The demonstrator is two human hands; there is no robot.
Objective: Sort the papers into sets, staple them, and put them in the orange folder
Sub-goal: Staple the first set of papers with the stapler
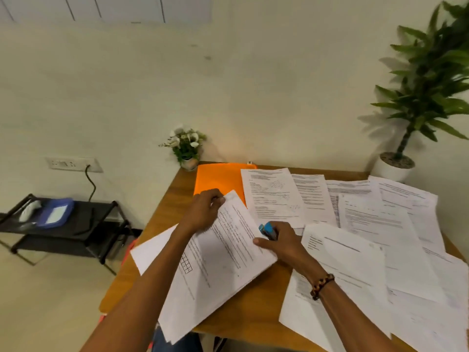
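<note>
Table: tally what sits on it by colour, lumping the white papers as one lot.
White: 1, the papers
Orange: 1, the folder
Blue: 1, the stapler in the right hand
Green and white: 1, the small flower pot
Total: 4

I see a wooden table (pixel 256 308) filling the lower middle and right of the frame. At its upper left corner stands a small flower pot (pixel 189 162), with the orange folder (pixel 215 180) lying flat just right of it. Printed sheets (pixel 271 196) spread across the upper right, overlapping one another, with the leftmost overlapping the folder's right edge. A tilted set of papers (pixel 223 265) lies lower centre, hanging over the near edge. More loose sheets (pixel 360 270) cover the lower right. Left of frame, a black low shelf (pixel 83 224) stands on the floor, bearing a blue box (pixel 54 213).
</note>
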